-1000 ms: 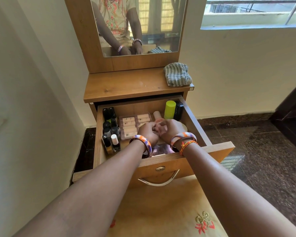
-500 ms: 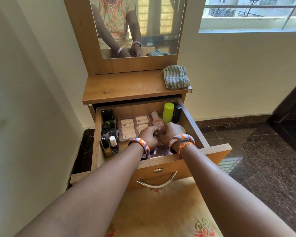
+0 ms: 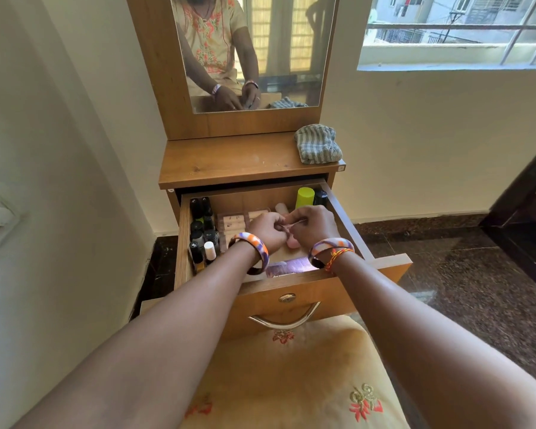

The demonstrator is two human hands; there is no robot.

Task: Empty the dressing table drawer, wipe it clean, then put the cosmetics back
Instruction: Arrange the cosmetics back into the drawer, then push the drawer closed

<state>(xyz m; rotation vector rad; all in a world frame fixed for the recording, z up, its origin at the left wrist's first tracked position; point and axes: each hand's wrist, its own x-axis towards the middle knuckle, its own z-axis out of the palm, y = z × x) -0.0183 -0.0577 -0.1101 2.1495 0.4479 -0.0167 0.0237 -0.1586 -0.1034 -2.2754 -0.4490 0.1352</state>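
Both hands work together over the open drawer (image 3: pixel 291 286).
The left hand (image 3: pixel 268 230) and right hand (image 3: pixel 314 226) have curled fingers pinching one small thin item between them above the cosmetics; beyond, a striped cloth (image 3: pixel 317 144) lies on the counter (image 3: pixel 229 162).

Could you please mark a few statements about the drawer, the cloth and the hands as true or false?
1. The drawer is pulled open. True.
2. The striped cloth lies inside the drawer. False: it sits on the tabletop, at its right end.
3. Both hands, left hand and right hand, are together over the drawer, fingers curled on a small item. True.
4. The dark bottles stand along the drawer's right side. False: they stand along its left side.
5. The yellow-green tube stands at the drawer's back right. True.
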